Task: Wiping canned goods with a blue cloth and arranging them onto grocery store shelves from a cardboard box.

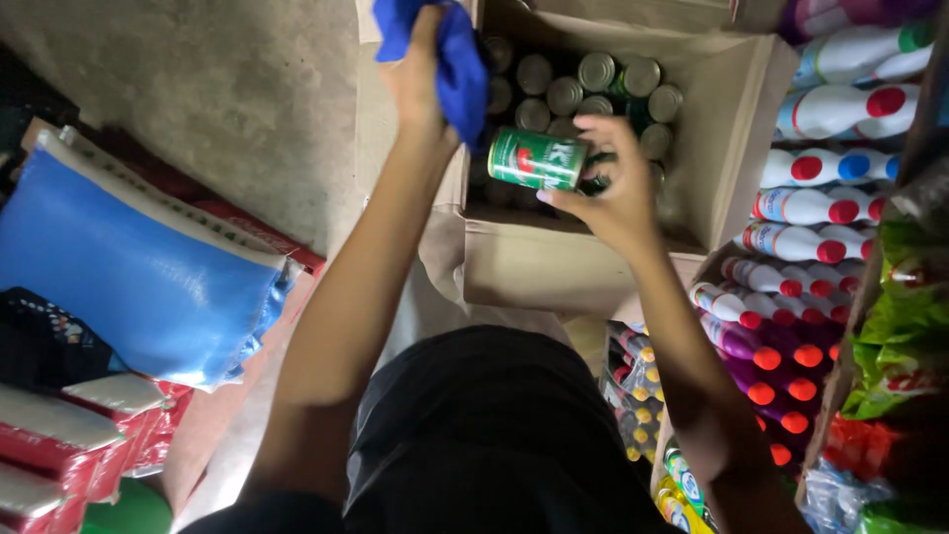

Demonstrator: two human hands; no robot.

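Two bare hands work over an open cardboard box [736, 129] set on the floor. The right hand [613, 193] grips a green can [537, 158] with a red and white label, fingers curled round its far end, holding it on its side just above the box's near edge. The left hand [420, 79] is closed around a bunched blue cloth [450, 54], raised just left of the can and beside the box's left wall. Inside the box stand many more cans [583, 89], upright and packed close, their silver tops showing in rows; the near part of the box lies in shadow. To the right, a shelf holds white bottles [840, 109] with red and blue caps lying in rows, and below them purple bottles [771, 361] with red caps. Green packets [905, 326] sit at the far right. On the left lies a large blue sack [129, 267], with red and white packages [69, 435] stacked beneath it.
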